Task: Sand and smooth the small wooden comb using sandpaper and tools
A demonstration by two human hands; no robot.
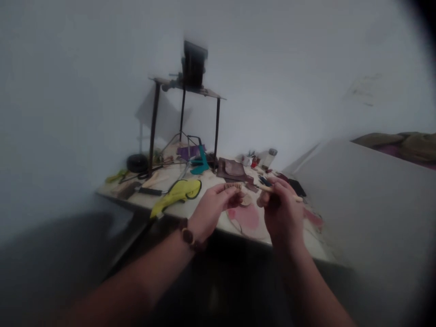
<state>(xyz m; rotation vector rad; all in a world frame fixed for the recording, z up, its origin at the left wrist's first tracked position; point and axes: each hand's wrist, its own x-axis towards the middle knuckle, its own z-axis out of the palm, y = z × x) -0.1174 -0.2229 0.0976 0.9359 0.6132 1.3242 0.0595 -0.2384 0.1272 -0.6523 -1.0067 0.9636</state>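
Both my hands are raised over the near edge of a cluttered worktable [190, 210]. My left hand [214, 206], with a bead bracelet on its wrist, pinches a small tan ridged piece [233, 185] between thumb and fingers. My right hand [281, 206] is closed round a thin pale stick-like tool [297, 198] whose end sticks out to the right. The two hands are close together, a small gap between them. The picture is blurred.
The table holds a yellow cloth shape [177, 193], pink leather pieces [248, 217], a brown leather piece [231, 169], a teal stand [200, 163], a black-legged frame with a dark device on top [190, 86], small bottles and tools. A grey wall stands behind, a white surface right.
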